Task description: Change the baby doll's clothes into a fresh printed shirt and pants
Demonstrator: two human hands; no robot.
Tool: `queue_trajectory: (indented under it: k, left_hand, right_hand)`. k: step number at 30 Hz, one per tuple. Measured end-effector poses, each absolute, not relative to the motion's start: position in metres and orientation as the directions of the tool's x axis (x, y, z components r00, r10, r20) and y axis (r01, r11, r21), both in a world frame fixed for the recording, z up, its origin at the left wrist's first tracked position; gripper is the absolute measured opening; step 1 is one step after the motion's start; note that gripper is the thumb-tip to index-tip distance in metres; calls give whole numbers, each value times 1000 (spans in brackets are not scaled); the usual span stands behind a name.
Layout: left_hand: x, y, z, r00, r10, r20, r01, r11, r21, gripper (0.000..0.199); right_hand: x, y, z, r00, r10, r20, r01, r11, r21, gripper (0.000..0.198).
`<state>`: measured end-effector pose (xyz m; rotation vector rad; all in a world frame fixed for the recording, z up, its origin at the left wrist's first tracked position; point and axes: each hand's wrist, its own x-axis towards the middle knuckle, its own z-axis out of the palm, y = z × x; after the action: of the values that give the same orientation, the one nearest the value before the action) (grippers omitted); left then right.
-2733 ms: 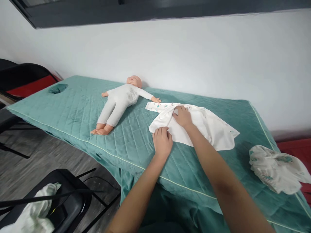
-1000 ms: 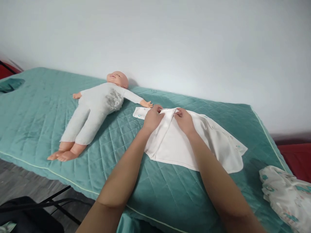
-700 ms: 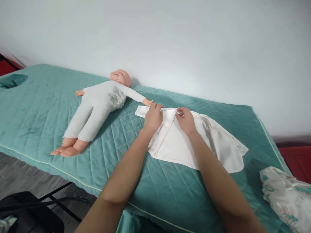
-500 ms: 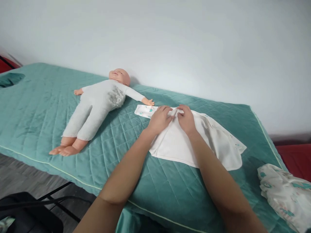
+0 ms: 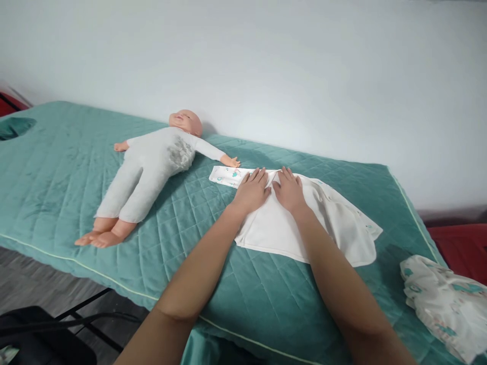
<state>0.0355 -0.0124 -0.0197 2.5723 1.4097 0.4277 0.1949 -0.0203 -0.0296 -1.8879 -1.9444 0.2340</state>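
A white baby shirt (image 5: 274, 228) with a printed sleeve lies spread on the green quilted cover (image 5: 243, 294), its plain inner side showing. Near its top edge, my left hand (image 5: 253, 191) rests flat on the cloth with fingers stretched out. My right hand (image 5: 289, 190) lies beside it, palm down and open, also pressing on the fabric. The printed sleeve sticks out to the left, close to the hand of a baby doll (image 5: 152, 157). The shirt's right side is rumpled and folded over, partly hidden behind my right forearm.
A bunched printed cloth (image 5: 445, 304) sits at the right front of the bed. Red furniture (image 5: 462, 248) stands beyond the right edge. A white wall (image 5: 266, 76) runs along the back. At the lower left is a black object (image 5: 41, 339) on the floor side.
My fingers, which were bent and pinching at the shirt's top edge, now lie stretched flat on it. The doll has not moved on the bed.
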Motion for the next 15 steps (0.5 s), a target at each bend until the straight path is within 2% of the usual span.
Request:
queue_trajectory:
  k: [4,11,15]
  left_hand:
    - [36,-13,-16,495,851,178,795,-526,303,50]
    - [38,-10,-12,399,867,298,806,-486,336,21]
    - [37,-11,-8,328,883,337,816,-444,369,15]
  right_hand:
    - [194,-19,-30,5,989,148,920,54,-388,48]
    - [196,-18,-34,3,986,165,912,65,-406,48]
    - [194,-19,-32,28,984,179,903,52,-426,46]
